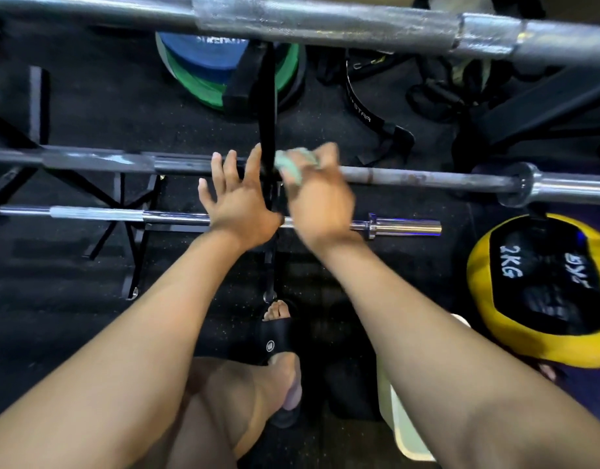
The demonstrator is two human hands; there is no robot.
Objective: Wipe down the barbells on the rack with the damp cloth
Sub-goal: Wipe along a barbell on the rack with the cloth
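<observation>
Three barbells lie across a black rack: a thick silver top barbell (325, 23), a dark middle barbell (427, 179) and a thin chrome bottom barbell (122, 214). My right hand (317, 198) grips a pale green cloth (297, 162) bunched against the middle barbell, just right of the rack's black upright (268, 113). My left hand (236, 194) hovers with fingers spread straight, just left of the upright, over the middle barbell; whether it touches the bar is unclear. The hands are blurred.
Blue and green weight plates (204, 66) are stacked on the floor behind the rack. Black straps and a belt (376, 106) lie at back right. A yellow and black 2 kg medicine ball (542, 292) sits at right. My sandalled foot (278, 336) stands below the rack.
</observation>
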